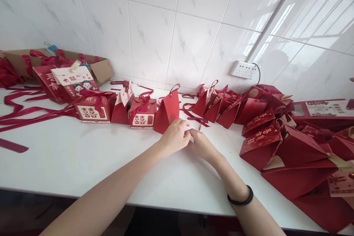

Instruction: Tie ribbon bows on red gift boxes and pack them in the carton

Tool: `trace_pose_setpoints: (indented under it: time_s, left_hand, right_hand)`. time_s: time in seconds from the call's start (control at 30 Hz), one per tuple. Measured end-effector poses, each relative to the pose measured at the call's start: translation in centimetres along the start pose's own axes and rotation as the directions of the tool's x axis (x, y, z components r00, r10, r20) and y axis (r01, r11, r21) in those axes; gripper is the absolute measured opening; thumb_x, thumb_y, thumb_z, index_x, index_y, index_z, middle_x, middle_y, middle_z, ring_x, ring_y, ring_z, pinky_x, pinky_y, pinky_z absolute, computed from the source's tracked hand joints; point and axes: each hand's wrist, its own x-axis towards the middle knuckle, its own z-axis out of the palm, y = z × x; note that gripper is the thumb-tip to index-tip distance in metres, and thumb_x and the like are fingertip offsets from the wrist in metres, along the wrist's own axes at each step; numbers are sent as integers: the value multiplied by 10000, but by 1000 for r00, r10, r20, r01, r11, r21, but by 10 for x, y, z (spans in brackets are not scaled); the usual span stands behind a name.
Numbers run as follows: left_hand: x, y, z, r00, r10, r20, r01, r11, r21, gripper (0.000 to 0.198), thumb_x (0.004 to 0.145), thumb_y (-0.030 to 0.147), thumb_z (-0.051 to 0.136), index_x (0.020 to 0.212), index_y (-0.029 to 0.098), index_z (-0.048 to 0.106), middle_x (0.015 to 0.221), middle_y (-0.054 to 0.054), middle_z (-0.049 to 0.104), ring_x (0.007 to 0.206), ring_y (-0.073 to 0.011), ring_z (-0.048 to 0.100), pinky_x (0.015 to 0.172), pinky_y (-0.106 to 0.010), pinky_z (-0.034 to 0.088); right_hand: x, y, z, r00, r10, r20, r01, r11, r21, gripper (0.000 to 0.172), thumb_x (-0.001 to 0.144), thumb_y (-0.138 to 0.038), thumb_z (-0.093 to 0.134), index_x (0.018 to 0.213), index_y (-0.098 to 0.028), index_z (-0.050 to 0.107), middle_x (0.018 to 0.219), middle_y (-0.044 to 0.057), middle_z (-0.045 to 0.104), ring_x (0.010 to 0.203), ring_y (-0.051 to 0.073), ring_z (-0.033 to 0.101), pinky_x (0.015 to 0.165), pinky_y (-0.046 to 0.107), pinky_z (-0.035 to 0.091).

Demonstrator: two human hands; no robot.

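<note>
My left hand (175,135) and my right hand (203,145) meet above the white table, their fingers curled in and touching. Whatever they may hold between them is hidden by the fingers. Right behind my left hand stands a red triangular gift box (168,108) with a ribbon loop on top. To its left are a bow-tied red gift box (143,112) with white character panels, a triangular box with a pale printed face (125,97), and a larger bow-tied box (95,107). Loose dark-red ribbons (193,114) lie behind my right hand.
Many red gift boxes (301,147) crowd the right side of the white table (118,162). At the back left, a cardboard carton (102,70) holds red ribbon-handled items, with long ribbons (35,112) in front. A power strip (245,70) is on the tiled wall.
</note>
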Motion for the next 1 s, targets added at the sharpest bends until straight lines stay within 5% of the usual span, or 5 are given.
trace_pose_setpoints:
  time_s: [0.27, 0.5, 0.57, 0.73, 1.0]
  left_hand:
    - [0, -8, 5, 933, -281, 225, 323, 928, -183, 449, 792, 343, 512, 1205, 174, 468, 1312, -181, 504, 1051, -275, 614, 722, -325, 525]
    - [8, -11, 7, 917, -372, 144, 398, 876, -274, 663, 767, 288, 551, 1367, 142, 307, 1539, -188, 66, 1419, -350, 18, 1082, -511, 294]
    - [9, -14, 6, 927, -357, 113, 375, 879, -294, 580, 773, 263, 539, 1324, 174, 379, 1543, -160, 91, 1419, -348, 15, 1080, -528, 295]
    - [7, -13, 7, 953, -229, 200, 273, 935, -227, 384, 828, 218, 452, 1209, 183, 490, 1501, -143, 258, 1399, -303, 221, 1066, -501, 346]
    - [-3, -6, 17, 948, 271, 167, -258, 962, -95, 249, 814, 114, 450, 1005, 176, 597, 1308, -122, 482, 1364, -302, 289, 1089, -520, 326]
  right_hand:
    - [1, 18, -9, 976, 77, -202, -84, 996, -26, 209, 865, -250, 436, 875, -188, 636, 949, 81, 674, 881, 218, 624, 737, 352, 477]
    - [-1, 8, -24, 947, 36, -318, -92, 982, -163, 212, 878, -240, 439, 836, -183, 638, 912, 86, 663, 850, 223, 606, 781, 372, 474]
    - [-11, 9, -40, 866, -36, -500, -105, 962, -251, 213, 878, -229, 445, 840, -176, 648, 914, 103, 652, 894, 235, 584, 817, 379, 468]
    - [-56, 29, -84, 414, -152, -897, -454, 820, -348, 248, 848, -234, 481, 1018, -134, 631, 1151, 187, 511, 1094, 309, 476, 942, 493, 402]
    - [-85, 74, -91, 430, -33, -902, -550, 783, -290, 437, 794, -195, 474, 1209, -73, 540, 1081, 198, 469, 1074, 321, 466, 860, 481, 475]
